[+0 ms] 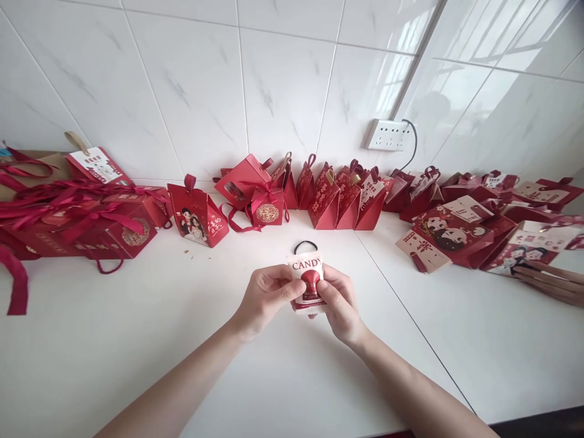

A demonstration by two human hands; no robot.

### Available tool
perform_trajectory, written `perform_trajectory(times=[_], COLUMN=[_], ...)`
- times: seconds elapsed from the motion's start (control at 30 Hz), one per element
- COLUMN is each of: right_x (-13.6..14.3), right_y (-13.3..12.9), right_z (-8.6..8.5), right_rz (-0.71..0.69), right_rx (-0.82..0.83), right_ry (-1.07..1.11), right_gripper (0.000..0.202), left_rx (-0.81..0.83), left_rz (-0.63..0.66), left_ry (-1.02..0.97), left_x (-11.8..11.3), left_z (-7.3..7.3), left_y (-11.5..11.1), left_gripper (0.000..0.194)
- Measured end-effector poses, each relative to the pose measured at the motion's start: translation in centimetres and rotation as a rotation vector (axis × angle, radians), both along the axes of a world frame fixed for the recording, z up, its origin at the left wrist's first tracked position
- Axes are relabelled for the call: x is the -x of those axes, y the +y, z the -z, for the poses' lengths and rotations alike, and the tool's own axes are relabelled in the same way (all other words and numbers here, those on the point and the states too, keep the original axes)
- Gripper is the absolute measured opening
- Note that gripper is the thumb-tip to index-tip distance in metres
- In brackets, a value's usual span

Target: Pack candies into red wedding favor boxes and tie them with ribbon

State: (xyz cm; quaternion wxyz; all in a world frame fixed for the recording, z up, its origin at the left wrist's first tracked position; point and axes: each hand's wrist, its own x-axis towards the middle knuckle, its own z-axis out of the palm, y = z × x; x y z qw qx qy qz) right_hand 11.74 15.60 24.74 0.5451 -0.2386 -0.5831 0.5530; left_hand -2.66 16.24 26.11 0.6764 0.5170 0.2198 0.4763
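A small white and red candy packet [311, 297] with the word CANDY is pinched between both hands above the white table. My left hand [272, 297] grips its left edge, thumb on the front. On the right edge, my right hand [340, 301] does the same. A black loop [305, 246] sticks up just behind the packet's top. Something small and dark red shows under the packet, too hidden to make out.
Red gift boxes [347, 198] line the tiled wall. Ribboned boxes [121, 228] are heaped at the left, and more boxes [451, 231] at the right. Another person's hand [552, 283] rests by the right pile. A socket strip [387, 135] is on the wall.
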Motion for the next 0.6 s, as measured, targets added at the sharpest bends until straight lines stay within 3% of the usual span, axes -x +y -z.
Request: perform_trajectory(times=[0.27, 0.47, 0.53, 0.6], right_x=[0.4, 0.5, 0.3, -0.7], right_y=[-0.1, 0.7, 1.9, 3.8], right_z=[0.2, 1.0, 1.2, 1.1], right_rz=[0.114, 0.223, 0.330, 0.526], right_rx=[-0.119, -0.092, -0.050, 0.034], right_ry=[-0.110, -0.207, -0.158, -0.021], right_gripper=[0.035, 0.034, 0.036, 0.038], left_rx=[-0.021, -0.002, 0.010, 0.044], left_rz=[0.019, -0.217, -0.310, -0.353], left_ry=[-0.051, 0.149, 0.227, 0.301], left_x=[0.0, -0.2, -0.2, -0.1], left_z=[-0.3, -0.1, 0.1, 0.3], left_y=[-0.1, 0.0, 0.2, 0.4], left_gripper=[0.018, 0.022, 0.027, 0.031])
